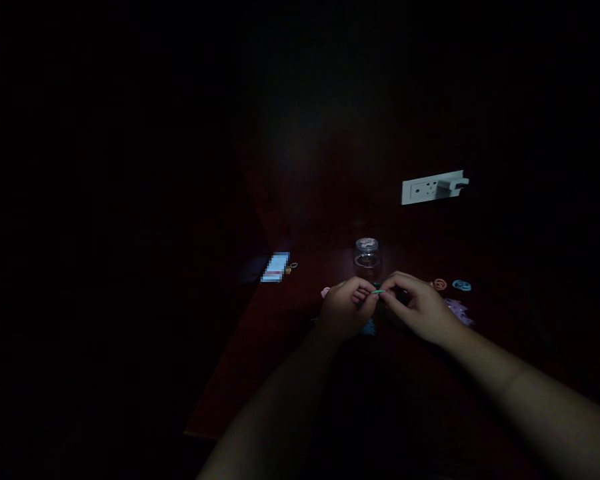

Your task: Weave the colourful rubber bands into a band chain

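Observation:
My left hand and my right hand meet above the dark red table. Between their fingertips is stretched a small green hair tie, pinched at one end by each hand. Beyond the hands stands a clear jar with a patterned lid on it. To the right of my right hand lie orange hair ties, blue hair ties and a purple bunch. A pink item shows beside my left hand, and a blue bunch is partly hidden below it.
A lit phone lies at the table's left edge, with a small ring-shaped item beside it. On the back wall is a white socket panel with a plug in it. The surroundings are very dark.

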A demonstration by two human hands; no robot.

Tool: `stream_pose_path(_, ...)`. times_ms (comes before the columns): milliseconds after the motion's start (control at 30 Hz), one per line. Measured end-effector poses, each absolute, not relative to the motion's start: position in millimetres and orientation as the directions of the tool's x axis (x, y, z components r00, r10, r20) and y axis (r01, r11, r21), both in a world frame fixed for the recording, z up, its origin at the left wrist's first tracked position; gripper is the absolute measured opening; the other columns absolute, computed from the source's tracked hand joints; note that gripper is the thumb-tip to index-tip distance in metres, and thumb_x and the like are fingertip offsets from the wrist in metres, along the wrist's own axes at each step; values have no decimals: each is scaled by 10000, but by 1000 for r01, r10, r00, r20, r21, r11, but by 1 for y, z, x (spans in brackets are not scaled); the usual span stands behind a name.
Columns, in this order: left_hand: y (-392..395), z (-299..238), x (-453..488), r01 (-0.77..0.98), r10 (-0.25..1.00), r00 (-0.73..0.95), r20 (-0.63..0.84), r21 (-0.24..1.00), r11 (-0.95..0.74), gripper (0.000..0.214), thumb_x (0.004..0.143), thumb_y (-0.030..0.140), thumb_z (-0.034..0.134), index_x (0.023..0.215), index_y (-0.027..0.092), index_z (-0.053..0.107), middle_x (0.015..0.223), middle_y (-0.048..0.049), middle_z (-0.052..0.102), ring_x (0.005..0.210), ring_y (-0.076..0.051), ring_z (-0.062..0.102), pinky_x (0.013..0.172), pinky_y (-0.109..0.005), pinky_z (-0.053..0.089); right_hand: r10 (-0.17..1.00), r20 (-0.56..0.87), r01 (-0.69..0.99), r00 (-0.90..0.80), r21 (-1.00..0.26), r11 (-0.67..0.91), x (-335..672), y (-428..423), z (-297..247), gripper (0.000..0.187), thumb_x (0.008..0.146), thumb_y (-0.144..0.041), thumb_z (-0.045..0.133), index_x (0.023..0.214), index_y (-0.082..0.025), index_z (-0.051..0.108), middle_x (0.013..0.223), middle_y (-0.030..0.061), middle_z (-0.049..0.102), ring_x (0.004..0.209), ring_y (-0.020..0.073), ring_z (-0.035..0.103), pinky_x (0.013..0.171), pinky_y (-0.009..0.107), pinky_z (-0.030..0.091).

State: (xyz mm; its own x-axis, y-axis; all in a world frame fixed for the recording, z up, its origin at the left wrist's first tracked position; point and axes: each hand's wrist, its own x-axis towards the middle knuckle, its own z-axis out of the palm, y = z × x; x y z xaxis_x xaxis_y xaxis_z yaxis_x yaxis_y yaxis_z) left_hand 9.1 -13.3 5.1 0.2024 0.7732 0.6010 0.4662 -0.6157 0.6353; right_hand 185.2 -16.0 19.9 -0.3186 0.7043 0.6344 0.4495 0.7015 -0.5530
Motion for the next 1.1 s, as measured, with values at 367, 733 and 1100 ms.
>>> stream_pose_path(367,-13,5,6,447,803,205,560,676,-585,64,848,247,614,859,187,634,778,9,670,663,-95,602,627,-196,500,732,609,460,-307,-578,674,187,-15,20,147,919,-289,524,839,-211,620,810,55,637,769,205,602,687,324,488)
stream_pose_path(733,-10,2,6,459,810,224,541,675,-578,79,841,254,612,859,181,636,775,8,670,657,-90,605,620,-189,496,704,648,441,-291,-562,700,189,-13,19,111,899,-259,547,859,-200,632,813,53,642,770,200,601,713,330,487)
stream_pose_path(1100,-12,5,6,489,819,220,530,667,-563,77,830,262,627,846,189,644,785,9,685,655,-90,611,617,-189,505,706,620,464,-343,-542,701,190,-12,19,124,898,-246,543,855,-197,649,800,46,634,752,189,603,691,318,477)
